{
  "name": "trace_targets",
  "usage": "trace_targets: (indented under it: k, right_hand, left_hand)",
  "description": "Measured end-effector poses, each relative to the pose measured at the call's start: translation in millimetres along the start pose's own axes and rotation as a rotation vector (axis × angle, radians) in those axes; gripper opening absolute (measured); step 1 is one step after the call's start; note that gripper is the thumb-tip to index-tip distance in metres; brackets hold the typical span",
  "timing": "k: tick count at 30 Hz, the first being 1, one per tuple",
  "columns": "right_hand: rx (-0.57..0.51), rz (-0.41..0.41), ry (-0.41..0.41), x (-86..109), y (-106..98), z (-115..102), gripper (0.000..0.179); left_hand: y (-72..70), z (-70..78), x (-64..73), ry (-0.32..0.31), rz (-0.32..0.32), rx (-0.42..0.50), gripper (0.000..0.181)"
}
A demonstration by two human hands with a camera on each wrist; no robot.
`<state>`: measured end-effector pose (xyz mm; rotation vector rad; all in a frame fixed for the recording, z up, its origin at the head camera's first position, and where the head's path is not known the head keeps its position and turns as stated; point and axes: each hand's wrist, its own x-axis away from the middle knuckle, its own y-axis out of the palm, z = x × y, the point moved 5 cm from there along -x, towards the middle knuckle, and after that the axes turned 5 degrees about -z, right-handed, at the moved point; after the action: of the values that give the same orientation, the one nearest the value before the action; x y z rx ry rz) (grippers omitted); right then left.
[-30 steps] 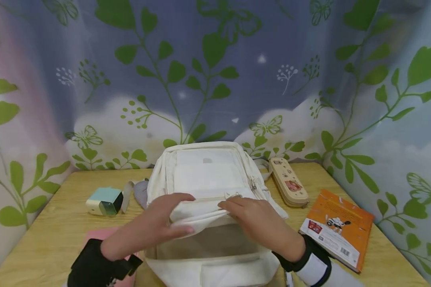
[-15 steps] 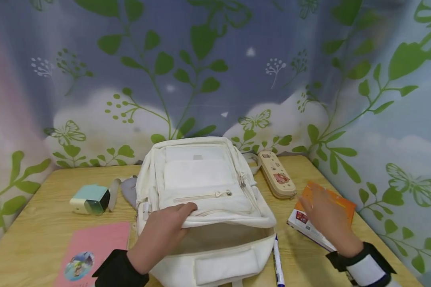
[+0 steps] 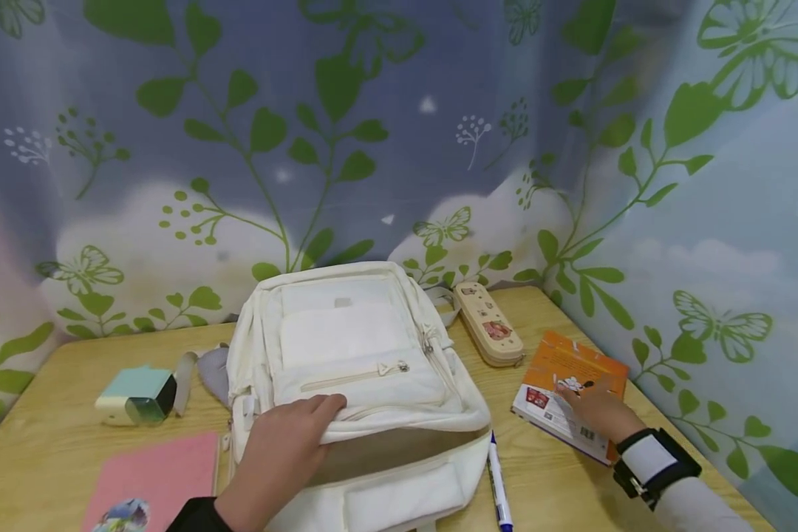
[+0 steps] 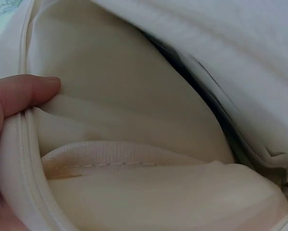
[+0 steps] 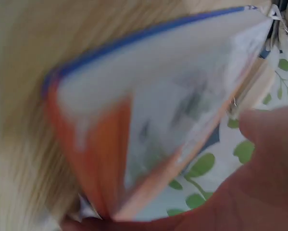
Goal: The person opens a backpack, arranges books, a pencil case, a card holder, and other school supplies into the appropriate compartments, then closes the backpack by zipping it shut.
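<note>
A white backpack (image 3: pixel 335 336) lies on the table with its main compartment gaping toward me. My left hand (image 3: pixel 286 447) grips the upper edge of that opening. In the left wrist view the thumb (image 4: pixel 40 90) lies inside the zipped rim, the other fingers outside; beige lining shows within. Over at the right, my right hand (image 3: pixel 595 410) is on an orange and white book (image 3: pixel 575 355), fingers spread across its cover. The right wrist view, blurred, has the book (image 5: pixel 103 144) tilted close by, fingers by its lower corner and the thumb apart from it.
A cream pencil case (image 3: pixel 488 321) lies right of the backpack, and a blue-capped marker (image 3: pixel 499 488) in front. At left are a pink notebook (image 3: pixel 162 473), a teal and cream box-shaped object (image 3: pixel 136 395) and a grey item (image 3: pixel 214 373). Patterned curtain (image 3: pixel 253 162) surrounds the table.
My right hand has let go of the backpack's flap and moved right onto the book. The left hand keeps hold of the opening's edge. The head view has turned rightward.
</note>
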<state>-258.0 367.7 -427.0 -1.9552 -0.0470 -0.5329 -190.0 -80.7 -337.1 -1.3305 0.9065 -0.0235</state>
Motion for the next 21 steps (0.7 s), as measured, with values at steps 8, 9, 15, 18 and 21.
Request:
trace_targets:
  k: [8,9,15,18,21]
  right_hand:
    - [0.079,0.049,0.116,-27.8,-5,-18,0.119]
    - [0.070,0.052,0.108,-29.8,-7,-20,0.118]
    - [0.013,0.073,0.112,-33.6,-15,-29,0.117]
    - [-0.061,0.092,0.099,-34.0,-18,-34,0.116]
    - [-0.109,0.133,0.073,-34.1,-21,-39,0.116]
  left_hand:
    - [1.8,-0.1,6.9,-0.011,0.033,-0.006,0.046]
    - [1.8,-0.3,7.5,-0.018,0.027,-0.004,0.046]
    - [1.9,-0.9,9.4,-0.029,0.011,0.000,0.048]
    - [2.0,-1.7,8.7,-0.030,0.006,0.000,0.047]
    - [2.4,-2.4,8.3,-0.040,-0.005,0.002,0.047]
